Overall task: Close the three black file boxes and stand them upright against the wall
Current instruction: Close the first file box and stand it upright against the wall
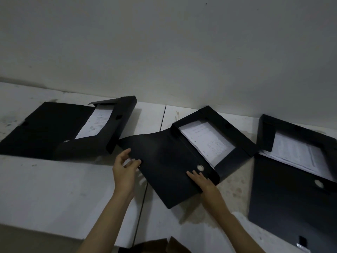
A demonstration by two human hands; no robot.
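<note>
Three black file boxes lie flat and open on a white table, each with white papers inside. The left box (45, 132) has its lid partly over the papers. The middle box (167, 161) lies at an angle with its lid folded out towards me. My left hand (125, 168) grips the lid's left edge, fingers curled around it. My right hand (200, 181) rests flat on the lid's front corner, just below a round metal eyelet (200, 167). The right box (291, 179) lies open at the right edge, untouched.
The grey wall (164, 52) rises right behind the boxes. The white table (54, 189) has a seam between two panels running under the middle box, and stained patches at the right. A brown cardboard piece (164, 245) shows at the bottom edge.
</note>
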